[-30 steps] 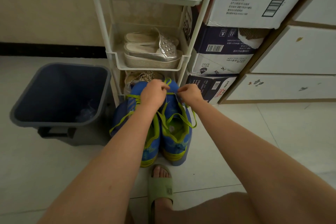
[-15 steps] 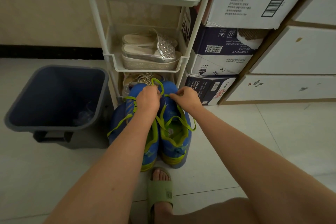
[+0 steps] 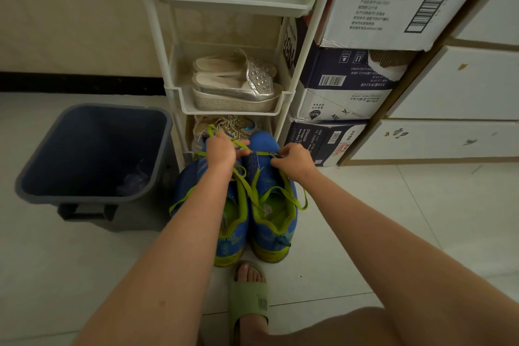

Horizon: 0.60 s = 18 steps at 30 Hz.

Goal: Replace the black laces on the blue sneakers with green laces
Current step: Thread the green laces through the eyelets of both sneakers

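Two blue sneakers with yellow-green soles stand side by side on the tiled floor, toes pointing at the shelf unit: the left sneaker [image 3: 234, 236] and the right sneaker [image 3: 273, 230]. A green lace [image 3: 280, 191] runs through the right one and loops over its opening. My left hand [image 3: 222, 150] grips one part of the lace above the toe. My right hand [image 3: 293, 160] pinches the other part, and the lace is stretched between them. No black lace is in sight.
A dark blue bin [image 3: 92, 154] stands left of the sneakers. Behind them is a white shelf unit [image 3: 289, 98] holding silver sandals [image 3: 238, 84]. Stacked cardboard boxes [image 3: 345, 98] and a white cabinet [image 3: 455, 87] fill the right. My foot in a green slide [image 3: 248, 303] sits near the heels.
My hands have moved apart and the green lace is now pulled taut between them. The camera has drifted slightly downward.
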Motion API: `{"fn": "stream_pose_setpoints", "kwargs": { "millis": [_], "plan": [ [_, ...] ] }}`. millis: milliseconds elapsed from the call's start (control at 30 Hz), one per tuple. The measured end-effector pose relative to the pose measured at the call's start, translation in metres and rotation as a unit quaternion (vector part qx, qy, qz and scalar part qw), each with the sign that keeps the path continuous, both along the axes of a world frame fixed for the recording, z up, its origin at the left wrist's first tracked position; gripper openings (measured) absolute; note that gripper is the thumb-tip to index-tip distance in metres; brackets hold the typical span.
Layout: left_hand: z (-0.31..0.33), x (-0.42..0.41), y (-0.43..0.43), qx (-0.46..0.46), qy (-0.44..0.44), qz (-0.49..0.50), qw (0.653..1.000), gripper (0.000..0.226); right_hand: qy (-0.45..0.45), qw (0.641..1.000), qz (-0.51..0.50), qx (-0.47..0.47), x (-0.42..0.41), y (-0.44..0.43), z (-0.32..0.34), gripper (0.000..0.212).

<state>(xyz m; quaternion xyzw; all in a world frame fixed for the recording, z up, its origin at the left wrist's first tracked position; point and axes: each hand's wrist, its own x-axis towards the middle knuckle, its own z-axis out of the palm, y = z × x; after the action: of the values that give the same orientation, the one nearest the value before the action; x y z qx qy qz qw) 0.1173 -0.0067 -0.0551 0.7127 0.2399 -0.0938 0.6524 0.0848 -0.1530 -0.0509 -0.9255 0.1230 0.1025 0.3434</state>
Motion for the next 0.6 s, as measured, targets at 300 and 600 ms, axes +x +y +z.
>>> {"fn": "stream_pose_setpoints", "kwargs": {
  "millis": [300, 600],
  "plan": [
    [-0.004, -0.005, -0.007, 0.009, -0.010, 0.009, 1.000, 0.047, 0.017, 0.995, -0.033, 0.089, 0.001, -0.007, -0.007, 0.037],
    [-0.013, -0.011, -0.006, 0.206, -0.058, -0.112, 0.970, 0.034, 0.043, 0.981, -0.127, 0.140, 0.006, -0.009, -0.009, 0.025]
  ]
}}
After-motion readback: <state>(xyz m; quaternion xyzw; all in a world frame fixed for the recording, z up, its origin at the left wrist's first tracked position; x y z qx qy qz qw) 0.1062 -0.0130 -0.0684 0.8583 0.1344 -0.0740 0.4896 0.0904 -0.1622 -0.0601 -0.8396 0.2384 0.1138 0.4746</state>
